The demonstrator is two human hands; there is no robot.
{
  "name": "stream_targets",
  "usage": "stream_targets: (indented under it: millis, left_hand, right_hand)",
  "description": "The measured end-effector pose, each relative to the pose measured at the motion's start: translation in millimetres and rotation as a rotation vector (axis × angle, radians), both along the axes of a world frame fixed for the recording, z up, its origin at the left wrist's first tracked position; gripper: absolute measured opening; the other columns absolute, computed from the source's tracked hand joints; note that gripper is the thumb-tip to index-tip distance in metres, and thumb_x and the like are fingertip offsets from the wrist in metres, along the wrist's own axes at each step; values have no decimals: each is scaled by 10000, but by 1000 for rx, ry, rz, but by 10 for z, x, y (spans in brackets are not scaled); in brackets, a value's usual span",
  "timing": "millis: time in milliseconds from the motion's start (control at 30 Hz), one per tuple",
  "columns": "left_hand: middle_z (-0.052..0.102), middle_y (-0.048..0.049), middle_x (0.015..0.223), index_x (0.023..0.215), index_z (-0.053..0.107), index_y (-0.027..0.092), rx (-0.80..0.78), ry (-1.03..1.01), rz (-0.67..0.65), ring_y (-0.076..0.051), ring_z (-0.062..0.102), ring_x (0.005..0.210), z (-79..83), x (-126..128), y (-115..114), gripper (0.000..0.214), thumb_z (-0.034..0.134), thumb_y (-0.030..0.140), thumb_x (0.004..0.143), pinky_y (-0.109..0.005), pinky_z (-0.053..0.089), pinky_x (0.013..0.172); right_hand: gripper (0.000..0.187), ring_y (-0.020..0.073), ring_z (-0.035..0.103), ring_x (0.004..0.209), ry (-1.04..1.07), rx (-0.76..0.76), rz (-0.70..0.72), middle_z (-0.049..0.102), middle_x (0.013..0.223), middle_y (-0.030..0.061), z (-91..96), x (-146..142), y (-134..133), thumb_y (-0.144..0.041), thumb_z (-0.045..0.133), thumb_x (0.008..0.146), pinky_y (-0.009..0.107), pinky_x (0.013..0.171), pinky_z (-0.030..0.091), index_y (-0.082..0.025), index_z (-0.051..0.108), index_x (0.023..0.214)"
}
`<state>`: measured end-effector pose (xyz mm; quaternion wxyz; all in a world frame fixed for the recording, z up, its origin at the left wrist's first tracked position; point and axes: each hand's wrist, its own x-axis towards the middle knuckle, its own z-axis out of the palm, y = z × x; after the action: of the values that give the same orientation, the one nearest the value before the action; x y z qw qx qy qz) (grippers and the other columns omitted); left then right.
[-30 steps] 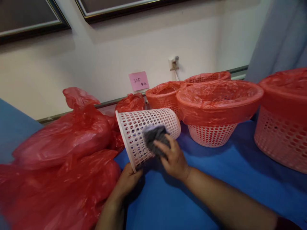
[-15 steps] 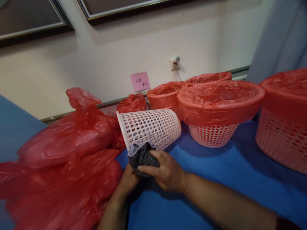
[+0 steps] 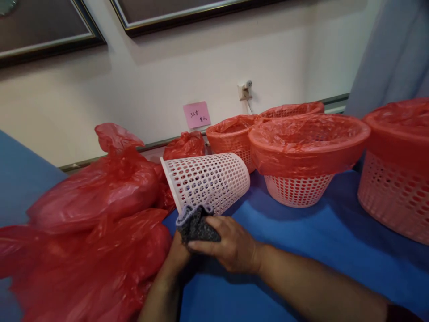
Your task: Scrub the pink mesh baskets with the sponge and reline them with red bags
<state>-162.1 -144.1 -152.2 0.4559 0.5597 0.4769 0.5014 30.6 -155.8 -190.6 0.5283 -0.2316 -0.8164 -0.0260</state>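
Note:
A white perforated plastic basket [image 3: 208,179] lies tilted on its side above the blue cloth, its wide rim toward the left. My right hand [image 3: 231,243] is closed on a dark grey rag [image 3: 201,228] with a lighter edge, which is pressed against the basket near the lower part of its rim. My left hand [image 3: 179,250] is at the basket's rim, partly behind the rag, and appears to hold the basket there; its fingers are hidden.
Bulging red plastic bags [image 3: 100,197] lie on the left. Baskets lined with red bags, such as a wide one [image 3: 298,188] and a big pink one [image 3: 395,188], stand at the right. A pink note [image 3: 197,115] and a socket [image 3: 244,92] are on the wall.
The basket has shifted slightly left. The rag and my right hand have moved a little left and down, with the rag still at the rim.

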Motion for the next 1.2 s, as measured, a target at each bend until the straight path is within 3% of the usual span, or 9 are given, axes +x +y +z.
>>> stream_targets:
  millis: [67,233,333,633,833,900,967,1100,1200]
  left_hand:
    - [815,-104,1026,986,823,172,-22,1,-23,-313,751,932,0,-4,0,377,894,334,653,-378,627,840]
    - [786,-163,1180,1107,803,145,-20,-7,-47,-368,705,1179,-64,-20,13,422,866,296,719,-469,537,1077]
    - [774,-171,1221,1122,798,142,-8,15,-11,-389,685,1225,-97,-41,28,456,881,307,704,-493,522,1100]
    - [822,-143,1017,1082,810,144,-54,-60,11,-378,770,978,32,20,-50,506,909,360,635,-419,655,816]
    - [782,-198,1178,1119,797,114,-43,-26,49,-410,705,1178,24,-20,-32,532,901,318,638,-506,560,1049]
    - [772,-203,1206,1126,794,115,-37,-15,35,-411,688,1211,4,-29,-10,526,897,313,650,-513,543,1070]
    - [775,-199,1200,1147,787,116,-44,-24,14,-408,697,1194,-7,-20,-5,533,892,314,664,-503,559,1047]
    - [813,-157,1059,1095,800,123,-33,-38,20,-370,759,1025,14,36,-56,491,903,318,657,-439,624,919]
    - [816,-148,1032,1090,799,124,-38,-47,6,-346,773,941,63,61,-91,493,905,327,653,-415,636,870]
  right_hand:
    - [602,260,555,1265,16,-7,17,470,1451,96,-9,-12,-2,-128,591,877,464,1043,540,-376,587,1425]
    - [587,306,479,1395,526,-449,-424,456,1483,142,-134,276,504,-152,548,888,565,1172,429,-271,558,1462]
    - [598,319,544,1328,701,-594,-539,527,1393,175,-169,375,662,-205,556,894,584,1161,438,-203,522,1491]
    - [618,277,551,1286,-55,-31,43,470,1469,104,-22,15,22,-153,632,867,484,1049,535,-366,575,1444]
    - [596,321,485,1389,570,-467,-491,455,1472,165,-111,329,541,-158,541,903,593,1166,429,-245,520,1492]
    - [604,326,509,1365,652,-520,-547,481,1429,184,-112,373,592,-181,540,916,594,1164,433,-207,485,1517]
    - [630,334,478,1396,536,-452,-481,450,1473,187,-91,316,487,-160,548,906,586,1167,431,-221,474,1529]
    - [705,306,497,1356,60,-107,-78,423,1513,119,-33,65,101,-116,596,844,523,1093,506,-352,513,1503]
    - [657,276,536,1298,21,-97,-9,476,1461,102,-30,14,42,-117,592,843,496,1063,530,-356,562,1455]
